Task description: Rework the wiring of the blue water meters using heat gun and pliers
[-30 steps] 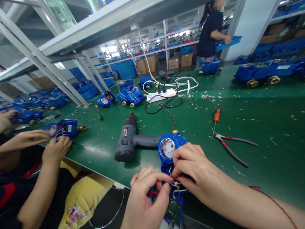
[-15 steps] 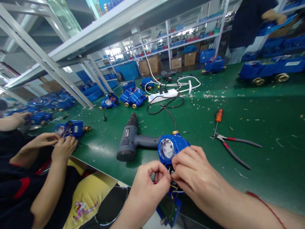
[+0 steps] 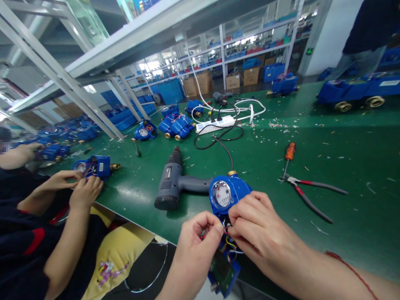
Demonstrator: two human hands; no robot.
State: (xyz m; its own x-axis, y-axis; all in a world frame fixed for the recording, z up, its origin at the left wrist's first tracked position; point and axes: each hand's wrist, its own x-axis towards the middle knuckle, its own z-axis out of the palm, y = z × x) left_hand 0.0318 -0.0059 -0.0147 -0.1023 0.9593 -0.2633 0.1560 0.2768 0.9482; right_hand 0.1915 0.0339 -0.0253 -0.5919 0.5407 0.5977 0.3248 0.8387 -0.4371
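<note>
A blue water meter [image 3: 226,192] with a round dial lies at the near edge of the green bench [image 3: 343,175]. Coloured wires [image 3: 229,243] spill from its open lower part, where a green circuit board [image 3: 220,268] hangs over the edge. My left hand [image 3: 195,246] is closed in a pinch on the wires just below the dial. My right hand [image 3: 259,233] is closed too, its fingertips pressed on the wires and the meter body from the right.
A grey heat gun [image 3: 175,183] lies left of the meter. Red-handled pliers [image 3: 312,193] and an orange screwdriver [image 3: 288,156] lie to the right. A white power strip [image 3: 215,123] and more blue meters [image 3: 176,125] sit farther back. A neighbour's hands [image 3: 78,185] work another meter [image 3: 93,166] at left.
My left hand has risen from below the bench edge to pinch the wires right under the dial, close to my right hand. The view has shifted slightly; a person at the back has walked right.
</note>
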